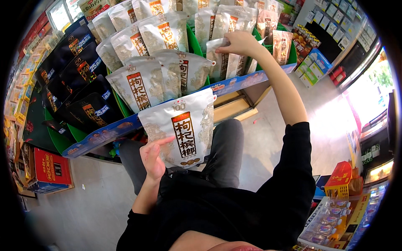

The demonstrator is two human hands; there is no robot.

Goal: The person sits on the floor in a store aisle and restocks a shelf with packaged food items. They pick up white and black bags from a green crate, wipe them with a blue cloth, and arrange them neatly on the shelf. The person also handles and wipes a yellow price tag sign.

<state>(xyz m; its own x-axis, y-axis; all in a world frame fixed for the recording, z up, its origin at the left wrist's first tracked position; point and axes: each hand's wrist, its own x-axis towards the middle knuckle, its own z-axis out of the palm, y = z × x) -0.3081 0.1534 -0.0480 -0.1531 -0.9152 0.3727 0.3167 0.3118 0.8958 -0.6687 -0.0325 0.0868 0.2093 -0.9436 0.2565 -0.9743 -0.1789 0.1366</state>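
Note:
My left hand (153, 161) holds a white pouch (194, 129) with orange-brown labelling upright over my lap, index finger against its front and some fingers hidden behind it. My right hand (238, 44) reaches into a green-divided display bin (192, 35), its fingers closed on the top of a white pouch (215, 65) among others standing there. Several similar pouches (148, 79) lean in the middle section, directly behind the held one.
Black pouches (86, 111) fill the left bins above a blue front strip (104, 136). A wooden shelf frame (236, 108) sits below. Red cartons (52, 167) stand at lower left, bottled goods (326, 217) and boxes at lower right. Grey floor (276, 138) surrounds my legs.

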